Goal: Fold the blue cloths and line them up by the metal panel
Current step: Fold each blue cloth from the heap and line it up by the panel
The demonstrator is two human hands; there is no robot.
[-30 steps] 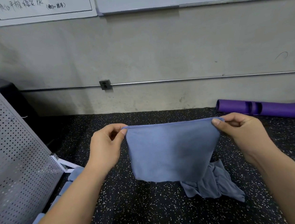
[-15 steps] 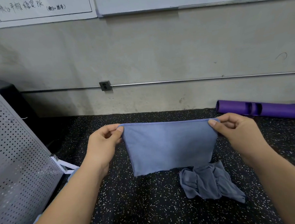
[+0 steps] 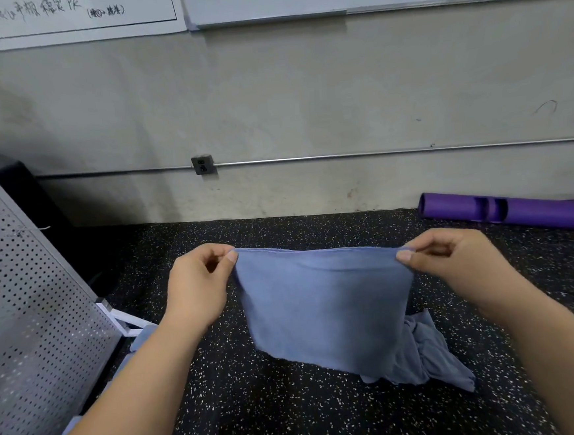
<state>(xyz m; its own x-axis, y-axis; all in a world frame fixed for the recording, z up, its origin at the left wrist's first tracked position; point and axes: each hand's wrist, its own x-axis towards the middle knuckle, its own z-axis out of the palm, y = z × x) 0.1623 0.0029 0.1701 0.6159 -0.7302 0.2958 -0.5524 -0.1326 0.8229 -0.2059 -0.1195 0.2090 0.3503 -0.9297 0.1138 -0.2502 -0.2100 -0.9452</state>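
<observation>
Left hand (image 3: pixel 198 286) and right hand (image 3: pixel 454 262) each pinch a top corner of the hanging blue cloth (image 3: pixel 323 307); uneven lowering could skew the fold.

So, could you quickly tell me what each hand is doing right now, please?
Left hand: closed, pinching the top left corner of the blue cloth.
Right hand: closed, pinching the top right corner of the same cloth.

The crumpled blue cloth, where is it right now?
Head view: the crumpled blue cloth lies on the speckled floor right of centre, partly behind the held cloth, below the right hand.
</observation>
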